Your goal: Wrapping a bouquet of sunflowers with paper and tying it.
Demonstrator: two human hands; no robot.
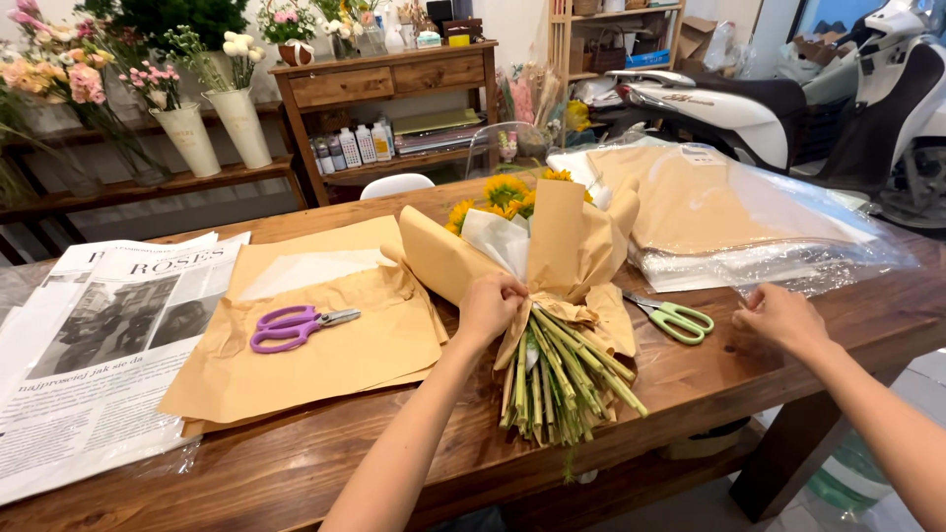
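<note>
Newsprint sheets far left on the wood table, then a stack of kraft paper w/ purple scissors lying on top. Mid-table: sunflower bouquet in kraft wrap, stems pointing toward the near edge. Left hand pinched shut around the wrap's neck, right above the stems. Green scissors just beside the bouquet. Right hand resting loosely open on the table, holding nothing, near the bagged paper pack.

Bouquet lies between two scissors on table.
</note>
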